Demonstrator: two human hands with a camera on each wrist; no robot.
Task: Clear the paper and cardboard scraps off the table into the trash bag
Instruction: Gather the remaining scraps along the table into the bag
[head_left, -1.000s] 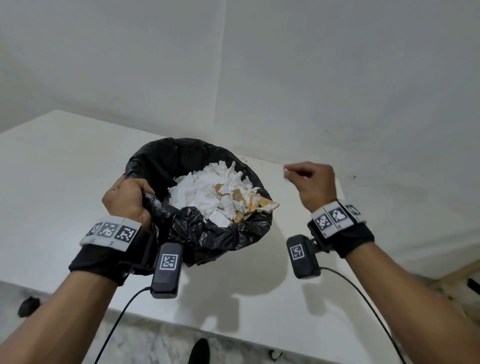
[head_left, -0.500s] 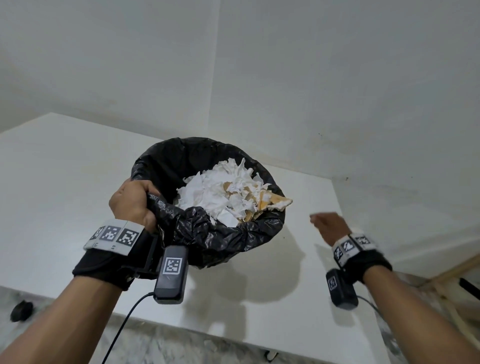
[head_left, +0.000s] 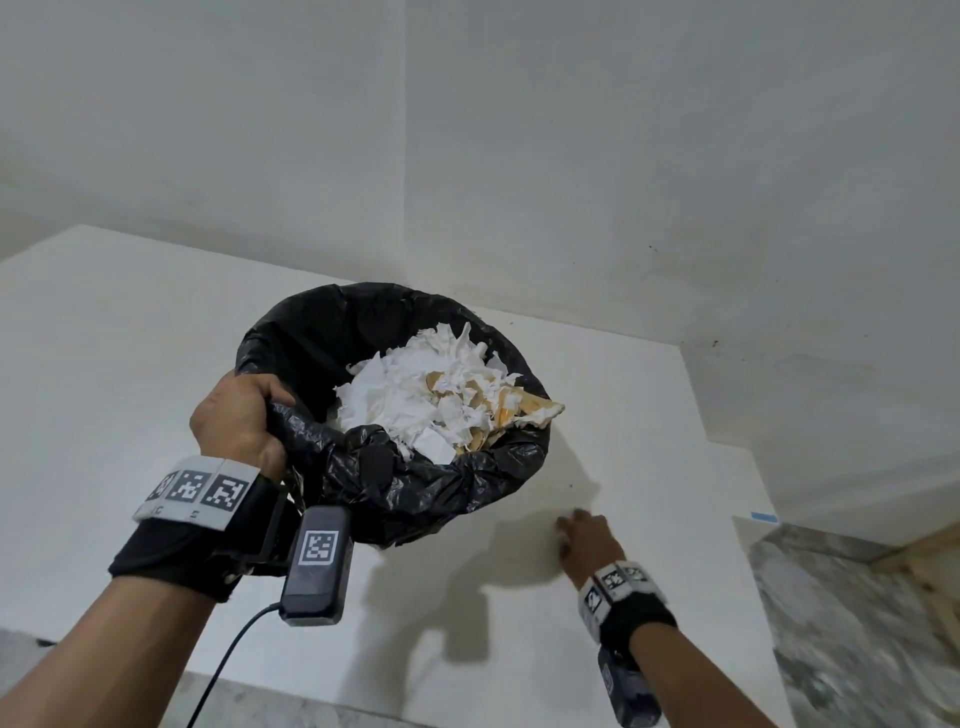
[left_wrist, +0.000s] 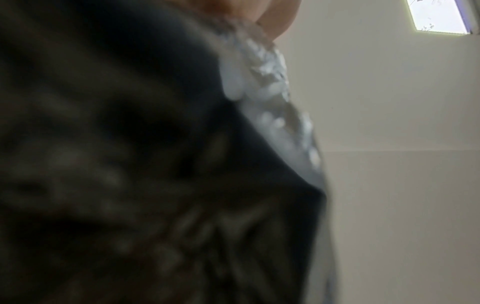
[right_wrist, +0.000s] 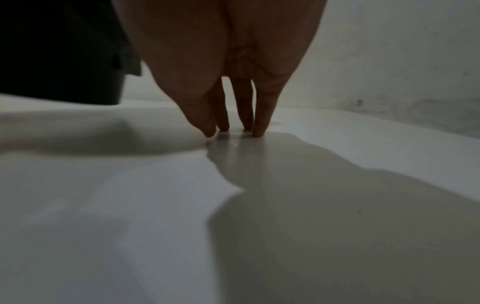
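A black trash bag (head_left: 426, 483) full of torn white paper and brown cardboard scraps (head_left: 441, 400) is held up over the white table (head_left: 104, 364). My left hand (head_left: 236, 421) grips the bag's rim at its left side. In the left wrist view the bag (left_wrist: 130, 164) fills the frame, blurred, with white paper (left_wrist: 270, 82) at its edge. My right hand (head_left: 582, 535) is down on the table to the lower right of the bag, its straight fingers (right_wrist: 259, 115) touching the surface. I see no scrap under them.
White walls meet in a corner behind the table. The table's right edge (head_left: 727, 493) steps down to a marbled floor (head_left: 852, 623) with a wooden strip at the far right. A cable hangs from my left wrist camera (head_left: 317, 566).
My right hand dropped from beside the bag's rim down to the table surface at the lower right. The bag and my left hand stayed raised and rose a little in view.
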